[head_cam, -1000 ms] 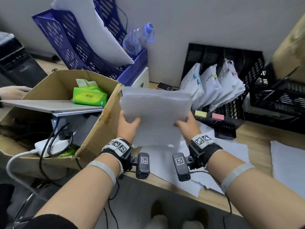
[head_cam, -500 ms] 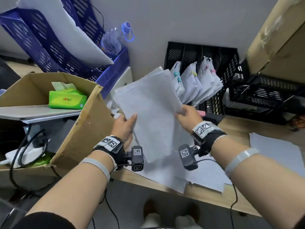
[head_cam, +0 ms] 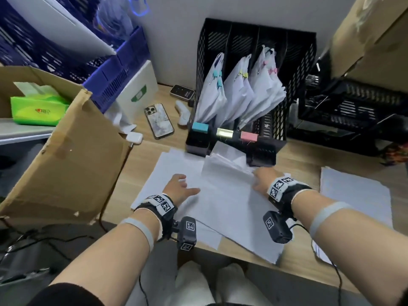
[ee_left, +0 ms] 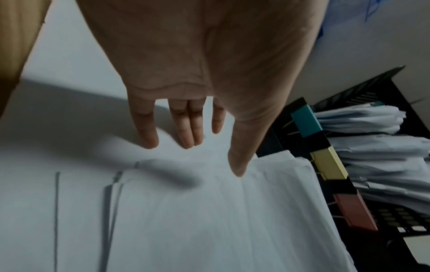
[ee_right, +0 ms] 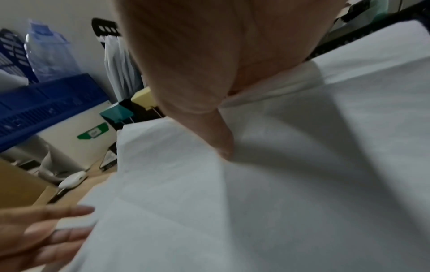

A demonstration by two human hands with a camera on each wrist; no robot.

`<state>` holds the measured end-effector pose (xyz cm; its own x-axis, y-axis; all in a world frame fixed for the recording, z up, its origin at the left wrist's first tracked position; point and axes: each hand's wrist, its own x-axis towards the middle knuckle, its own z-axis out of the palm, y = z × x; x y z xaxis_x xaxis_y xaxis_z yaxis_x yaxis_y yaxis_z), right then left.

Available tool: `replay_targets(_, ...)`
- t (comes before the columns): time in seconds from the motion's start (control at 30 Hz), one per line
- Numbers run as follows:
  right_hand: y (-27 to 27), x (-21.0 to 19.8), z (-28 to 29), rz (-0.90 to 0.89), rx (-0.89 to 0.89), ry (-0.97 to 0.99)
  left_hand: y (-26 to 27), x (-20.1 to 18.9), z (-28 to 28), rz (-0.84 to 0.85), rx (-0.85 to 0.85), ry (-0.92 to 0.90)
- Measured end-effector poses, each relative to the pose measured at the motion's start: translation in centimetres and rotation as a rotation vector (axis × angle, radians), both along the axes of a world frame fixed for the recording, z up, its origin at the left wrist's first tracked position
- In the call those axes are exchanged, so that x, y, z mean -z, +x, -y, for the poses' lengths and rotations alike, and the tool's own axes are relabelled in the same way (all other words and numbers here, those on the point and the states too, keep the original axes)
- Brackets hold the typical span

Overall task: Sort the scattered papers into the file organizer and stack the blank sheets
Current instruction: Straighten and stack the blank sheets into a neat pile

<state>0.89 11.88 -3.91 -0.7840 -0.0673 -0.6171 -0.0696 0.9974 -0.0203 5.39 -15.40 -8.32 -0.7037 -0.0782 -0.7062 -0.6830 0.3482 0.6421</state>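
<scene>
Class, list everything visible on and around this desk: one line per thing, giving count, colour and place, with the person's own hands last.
Loose sheets: many, white, desk centre.
Separate paper pile: one, white, desk right.
File organizer: one, black, against the wall.
Clipped bundles: three, white, inside the organizer.
Binder clips: three, teal, yellow, pink, on its front edge.
Phone: one, marbled case, left of it.
Cardboard box: one, brown, far left.
Tissue pack: one, green, in the box.
Left hand: open, over the sheets.
Right hand: grips the lifted sheets.
</scene>
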Motion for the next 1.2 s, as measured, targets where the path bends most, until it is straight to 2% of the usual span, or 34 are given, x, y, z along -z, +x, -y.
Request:
replay_targets(0.13, 0.9, 0.5, -0.5, -0.052, 0.021, -0.223, 0.1, 0.4, -1.0, -0.017, 0.054, -0.01)
replay_targets(0.23, 1.1, -0.5, -0.7, -0.003, 0.021, -0.356, 0.0, 0.7, -0.8, -0.05, 0.129, -0.061)
replay_targets(0.33, 0.0, -1.4, -0.5, 0.011, -0.033, -0.307, -0.1, -0.2, -0.8, -0.108, 0.136, -0.033)
replay_targets(0.43, -1.7, -1.4, 0.1, 0.037, 0.004, -0.236, 0.2, -0.9, -0.8, -0.131, 0.127, -0.009)
replay_targets(0.57, -2.7, -0.9, 0.3, 0.07, -0.039, -0.132, 0.8, -0.9, -0.8, -0.104, 0.116, 0.052)
replay_targets(0.73, -2.1, -1.2, 0.0, 0.007, -0.003, -0.231, 1.1, -0.4, -1.0, -0.058, 0.177, 0.132)
replay_targets(0.87, -2.4, -3.7, -1.2, 0.027, -0.001, -0.278, 0.0, -1.3, -0.5, -0.086, 0.202, 0.098)
replay_targets(0.97, -3.1, -6.3, -1.7, -0.054, 0.071, -0.307, -1.5, -2.8, 0.5, -0.143, 0.206, 0.098)
replay_targets(1.2, -3.5, -12.5, 1.1, -0.309, 0.089, -0.389, -3.8, -8.5, 1.0, -0.472, 0.327, 0.178)
